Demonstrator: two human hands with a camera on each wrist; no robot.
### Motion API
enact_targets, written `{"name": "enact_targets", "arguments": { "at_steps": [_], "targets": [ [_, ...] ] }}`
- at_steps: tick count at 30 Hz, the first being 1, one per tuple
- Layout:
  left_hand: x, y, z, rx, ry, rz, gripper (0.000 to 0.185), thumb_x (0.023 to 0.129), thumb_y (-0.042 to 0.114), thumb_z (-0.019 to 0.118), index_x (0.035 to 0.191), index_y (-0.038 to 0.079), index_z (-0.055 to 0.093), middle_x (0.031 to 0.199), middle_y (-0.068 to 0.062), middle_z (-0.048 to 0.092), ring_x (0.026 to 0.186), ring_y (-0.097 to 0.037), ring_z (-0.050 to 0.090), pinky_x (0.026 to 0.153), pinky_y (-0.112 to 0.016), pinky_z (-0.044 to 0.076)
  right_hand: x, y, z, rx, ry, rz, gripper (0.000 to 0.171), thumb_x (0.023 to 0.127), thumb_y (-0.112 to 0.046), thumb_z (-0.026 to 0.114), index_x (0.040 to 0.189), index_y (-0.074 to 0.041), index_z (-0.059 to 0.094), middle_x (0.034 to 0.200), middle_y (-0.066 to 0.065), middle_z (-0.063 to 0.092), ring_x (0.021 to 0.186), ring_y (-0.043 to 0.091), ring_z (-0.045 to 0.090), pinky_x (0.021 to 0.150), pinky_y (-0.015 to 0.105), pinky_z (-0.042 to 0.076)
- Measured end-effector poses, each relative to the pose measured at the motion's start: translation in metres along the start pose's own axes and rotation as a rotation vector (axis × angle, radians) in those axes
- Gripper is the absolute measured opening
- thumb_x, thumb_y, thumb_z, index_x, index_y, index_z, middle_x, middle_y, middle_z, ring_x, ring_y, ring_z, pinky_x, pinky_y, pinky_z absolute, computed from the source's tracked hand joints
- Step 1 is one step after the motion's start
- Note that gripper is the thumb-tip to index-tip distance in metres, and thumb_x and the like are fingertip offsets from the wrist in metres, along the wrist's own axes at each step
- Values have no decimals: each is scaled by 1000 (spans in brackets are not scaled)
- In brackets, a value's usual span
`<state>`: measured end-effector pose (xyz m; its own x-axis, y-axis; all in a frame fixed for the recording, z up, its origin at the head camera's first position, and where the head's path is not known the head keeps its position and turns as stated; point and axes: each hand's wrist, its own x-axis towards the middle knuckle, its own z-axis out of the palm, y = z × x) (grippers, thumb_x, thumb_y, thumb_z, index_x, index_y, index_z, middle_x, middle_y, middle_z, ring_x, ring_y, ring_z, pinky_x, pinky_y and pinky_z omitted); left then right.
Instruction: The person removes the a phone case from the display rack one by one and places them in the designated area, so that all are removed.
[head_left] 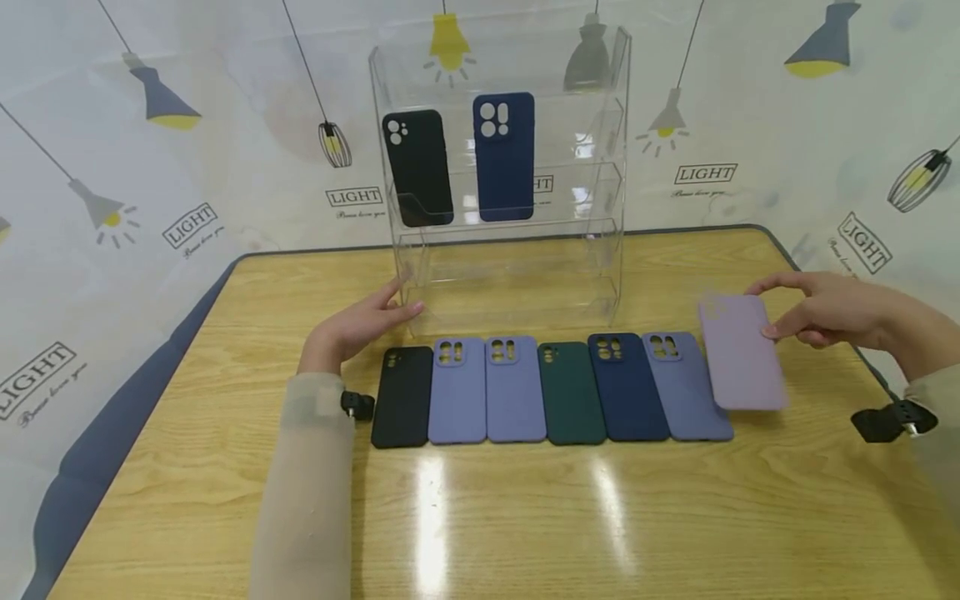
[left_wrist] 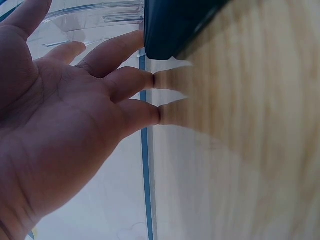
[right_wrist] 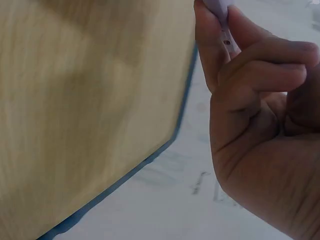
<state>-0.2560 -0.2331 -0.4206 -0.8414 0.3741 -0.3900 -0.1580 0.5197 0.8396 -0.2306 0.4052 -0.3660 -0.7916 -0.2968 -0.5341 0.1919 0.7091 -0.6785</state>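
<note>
overhead, from the head camera, the right hand (head_left: 821,310) pinches a lilac phone case (head_left: 741,352) by its right edge and holds it tilted just above the wooden table (head_left: 225,467), at the right end of a row of six cases lying flat. that row runs from a black case (head_left: 403,397) past a dark green case (head_left: 573,392) to a periwinkle case (head_left: 686,385), which the lilac one overlaps at its near corner. the left hand (head_left: 360,327) lies with straight, relaxed fingers touching the lower left corner of the clear acrylic display rack (head_left: 510,275), holding nothing; a black case on the shelf (head_left: 417,167) and a navy case on the shelf (head_left: 504,156) lean in its upper tier.

then the left wrist view shows the left hand's fingers (left_wrist: 131,80) spread straight, tips against the rack's clear wall, with a dark case corner above.

lastly the right wrist view shows thumb and curled fingers (right_wrist: 260,75) clamped on the lilac case's thin edge (right_wrist: 220,10), the table edge beyond.

risk, as a judgement: the pinch is narrow and off-centre, so the soft case could pivot or slip and knock the periwinkle case askew. the light rack could also shift or tip if the left hand only touches it rather than steadies it.
</note>
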Motion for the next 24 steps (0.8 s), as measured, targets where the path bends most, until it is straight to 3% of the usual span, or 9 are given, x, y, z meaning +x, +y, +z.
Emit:
{"name": "enact_targets", "arguments": {
  "at_steps": [4, 8, 14, 24],
  "targets": [
    [0, 0, 1, 8, -2, -5, 87, 105, 61, 57, 167, 55, -3, 182, -6, -1, 168, -39, 11, 134, -66, 11, 6, 24, -3, 7, -64, 74, 80, 100, -20, 72, 162, -6, 23, 57, -6, 41, 51, 9, 38, 51, 29, 41],
    [-1, 1, 1, 13, 0, -5, 89, 105, 61, 57, 168, 52, -4, 182, -8, 0, 167, -40, 12, 134, -67, 12, 10, 35, -2, 7, -117, 68, 81, 100, -17, 72, 162, -2, 23, 56, -6, 41, 49, 9, 36, 50, 28, 37],
    [-1, 2, 0, 13, 1, -5, 88, 105, 61, 57, 168, 53, -4, 182, -9, 0, 167, -40, 10, 134, -67, 11, 15, 38, 0, -20, -172, 44, 79, 100, -20, 72, 161, -2, 25, 56, -6, 41, 50, 9, 36, 49, 24, 34],
    [0, 2, 0, 27, 2, -4, 88, 106, 60, 56, 168, 51, -6, 182, -5, -5, 168, -40, 9, 133, -68, 11, 19, 43, 3, 10, -181, 65, 81, 100, -20, 73, 162, -2, 25, 60, -5, 47, 52, 8, 41, 52, 24, 40]
  ]
}}
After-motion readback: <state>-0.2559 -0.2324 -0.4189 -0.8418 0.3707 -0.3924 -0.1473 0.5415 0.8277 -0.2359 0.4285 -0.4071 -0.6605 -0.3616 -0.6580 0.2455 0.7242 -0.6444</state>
